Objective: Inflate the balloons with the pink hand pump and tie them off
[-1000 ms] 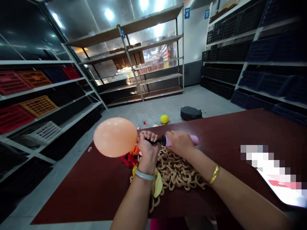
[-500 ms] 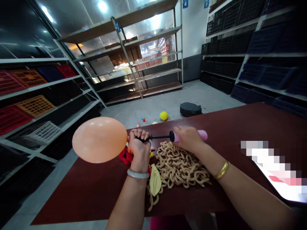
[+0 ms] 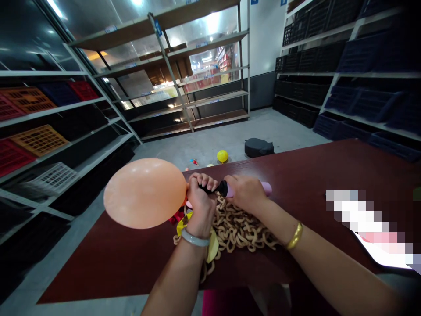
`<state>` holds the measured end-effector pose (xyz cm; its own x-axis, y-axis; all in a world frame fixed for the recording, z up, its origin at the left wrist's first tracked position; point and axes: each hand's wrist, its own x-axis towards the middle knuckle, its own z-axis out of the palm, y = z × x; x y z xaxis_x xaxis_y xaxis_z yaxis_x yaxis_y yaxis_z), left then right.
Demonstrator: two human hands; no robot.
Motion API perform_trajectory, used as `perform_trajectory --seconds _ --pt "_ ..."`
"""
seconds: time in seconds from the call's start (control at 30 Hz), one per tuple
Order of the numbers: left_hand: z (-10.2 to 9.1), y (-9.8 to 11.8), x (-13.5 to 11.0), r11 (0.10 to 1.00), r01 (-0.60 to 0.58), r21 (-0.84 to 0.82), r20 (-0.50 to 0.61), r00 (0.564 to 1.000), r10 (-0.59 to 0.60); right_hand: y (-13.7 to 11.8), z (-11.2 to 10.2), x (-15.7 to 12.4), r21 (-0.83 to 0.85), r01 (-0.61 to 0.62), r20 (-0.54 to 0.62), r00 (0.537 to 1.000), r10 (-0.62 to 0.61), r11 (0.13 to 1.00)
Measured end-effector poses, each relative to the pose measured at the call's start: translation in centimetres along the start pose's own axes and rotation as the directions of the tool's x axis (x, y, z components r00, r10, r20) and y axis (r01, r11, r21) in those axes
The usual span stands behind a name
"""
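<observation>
A swollen peach balloon (image 3: 145,193) sticks out to the left of my left hand (image 3: 202,193), its neck at the fist. That hand is closed around the black end of a balloon pump (image 3: 268,188), and the balloon's neck is partly hidden by the fingers. My right hand (image 3: 246,193) wraps the pump's pink barrel, close beside the left one. Below both hands lies a heap of tan, rope-like curled pieces (image 3: 245,232). Limp balloons lie around my left wrist: a pale yellow balloon (image 3: 213,248), a bright yellow balloon (image 3: 180,224) and red ones (image 3: 176,216).
The dark red table (image 3: 98,263) spans the front. A pixelated bright flat thing (image 3: 381,241) lies at its right. On the floor beyond are a yellow balloon (image 3: 222,156) and a dark grey object (image 3: 258,148). Racks with crates (image 3: 39,139) stand around.
My hands have come together, pushing the pump's rod in so it barely shows. The peach balloon looks a bit larger. The view has shifted slightly.
</observation>
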<state>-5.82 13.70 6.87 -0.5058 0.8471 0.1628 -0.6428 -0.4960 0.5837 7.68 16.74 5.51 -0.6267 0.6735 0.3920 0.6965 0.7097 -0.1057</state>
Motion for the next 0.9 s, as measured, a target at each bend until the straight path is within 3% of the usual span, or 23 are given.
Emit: perform_trajectory --seconds 0.23,0.37,0.5,0.73,0.9 --pt "-2.7 3.8 3.1 0.993 -0.113 -0.021 -0.153 0.982 0.109 4.6 1.3 0.6 -0.054 -0.049 0.008 0.999 0.05 0.997" --pt "-3.4 4.6 4.1 0.992 -0.123 -0.006 -0.184 0.976 0.12 6.2 1.1 0.5 -0.089 -0.04 -0.027 0.999 0.038 0.995" --pt "-2.9 2.9 3.6 0.994 -0.093 -0.056 -0.174 0.981 0.082 5.3 0.7 0.3 -0.108 -0.048 -0.008 0.999 0.048 0.993" --pt "-0.7 -1.7 0.7 0.999 0.022 -0.029 -0.061 0.998 -0.024 1.4 0.2 -0.3 -0.051 -0.032 0.054 0.998 0.035 0.998" --pt "0.4 -2.2 -0.5 1.0 0.021 -0.023 -0.011 1.0 -0.022 0.6 -0.3 -0.5 -0.029 -0.05 0.05 0.997 0.051 0.998"
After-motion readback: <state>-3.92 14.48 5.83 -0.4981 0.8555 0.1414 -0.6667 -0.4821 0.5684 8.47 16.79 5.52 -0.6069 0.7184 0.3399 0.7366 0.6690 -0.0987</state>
